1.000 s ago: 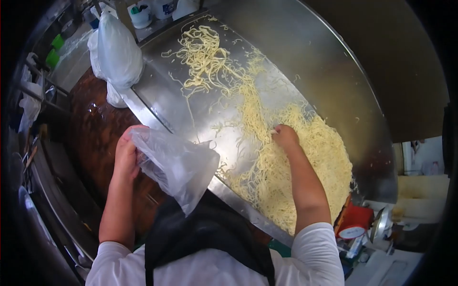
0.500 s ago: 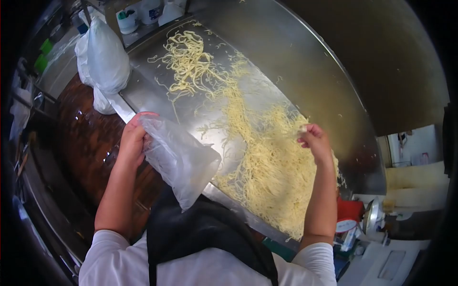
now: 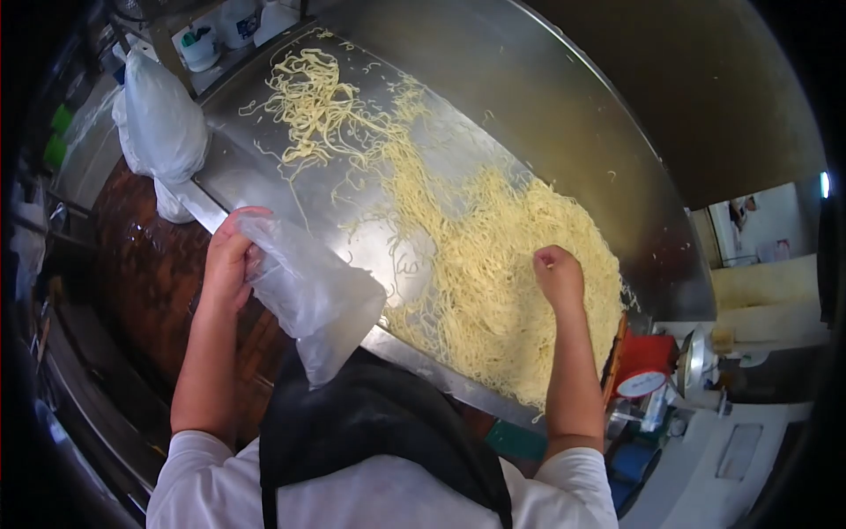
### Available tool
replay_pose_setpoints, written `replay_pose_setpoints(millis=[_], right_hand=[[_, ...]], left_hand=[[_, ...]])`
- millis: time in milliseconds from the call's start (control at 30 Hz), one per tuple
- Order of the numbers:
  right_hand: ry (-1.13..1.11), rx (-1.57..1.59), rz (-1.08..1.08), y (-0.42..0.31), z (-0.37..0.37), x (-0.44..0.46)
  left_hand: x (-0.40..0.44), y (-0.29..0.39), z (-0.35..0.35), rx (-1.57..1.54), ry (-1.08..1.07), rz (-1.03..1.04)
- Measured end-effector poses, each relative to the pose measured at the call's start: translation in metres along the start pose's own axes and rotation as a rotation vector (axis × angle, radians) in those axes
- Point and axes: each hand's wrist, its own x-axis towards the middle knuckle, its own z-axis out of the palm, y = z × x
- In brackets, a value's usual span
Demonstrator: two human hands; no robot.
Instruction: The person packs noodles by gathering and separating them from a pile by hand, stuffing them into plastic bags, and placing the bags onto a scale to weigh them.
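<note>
My left hand (image 3: 231, 260) is closed on the top edge of a clear plastic bag (image 3: 313, 286), which hangs over the near rim of the metal tray (image 3: 238, 181). Nothing can be made out inside the bag. Over the big heap of pale noodles (image 3: 493, 291) on the right part of the tray is my right hand (image 3: 559, 275), its fingers curled together. Whether they hold anything is too small to tell. Looser noodles (image 3: 308, 106) lie spread toward the tray's far left end.
A filled white bag (image 3: 163, 119) hangs at the tray's left edge. White containers (image 3: 200, 48) stand beyond the far end. On the right are a red scale (image 3: 643, 366) and a raised metal wall (image 3: 582, 123) behind the noodles.
My right hand lifted off the noodles and moved right, then came lower with its fingers curled. My left hand still holds the bag. The view has shifted, so the tray appears further left.
</note>
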Motion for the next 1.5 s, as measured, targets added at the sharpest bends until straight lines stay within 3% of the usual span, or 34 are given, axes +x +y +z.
replay_pose_setpoints(millis=[67, 200, 300, 500, 567, 667, 700, 767, 900, 1000, 1167, 1233, 1500], right_hand=[[-0.069, 0.041, -0.016, -0.004, 0.014, 0.002], [-0.270, -0.378, 0.137, -0.018, 0.022, 0.001], [-0.341, -0.263, 0.156, -0.006, 0.029, -0.005], [-0.149, -0.164, 0.038, 0.011, 0.006, -0.008], [-0.078, -0.024, -0.053, 0.004, -0.029, -0.010], [-0.003, 0.260, 0.016, -0.008, -0.092, -0.015], [0.094, 0.427, -0.053, -0.009, -0.110, -0.016], [0.225, 0.418, -0.015, -0.033, -0.160, -0.026], [0.594, 0.695, -0.119, -0.039, -0.234, -0.035], [0.582, 0.938, -0.224, -0.042, -0.278, -0.031], [0.400, 1.084, -0.222, -0.074, -0.279, -0.015], [0.213, 1.148, -0.281, -0.080, -0.268, -0.001], [-0.258, 1.160, -0.259, -0.212, -0.154, 0.083]], left_hand=[[-0.002, 0.002, -0.001, 0.030, -0.042, -0.010], [-0.005, 0.000, -0.003, 0.039, -0.015, 0.021], [-0.008, -0.001, -0.011, 0.032, -0.019, -0.010], [-0.010, -0.003, -0.013, 0.048, -0.016, -0.025], [-0.007, -0.005, -0.013, 0.043, -0.034, -0.010], [-0.006, -0.002, -0.005, 0.048, -0.048, -0.009], [-0.005, 0.000, -0.003, 0.054, -0.051, -0.012], [-0.001, -0.002, -0.002, 0.049, -0.076, -0.013], [0.000, 0.001, 0.004, 0.035, -0.080, -0.029], [0.004, -0.003, 0.001, 0.019, -0.098, -0.020], [0.000, 0.002, -0.005, 0.018, -0.071, -0.017], [-0.003, 0.005, -0.009, 0.013, -0.057, -0.026], [-0.012, 0.000, -0.053, -0.040, 0.028, -0.004]])
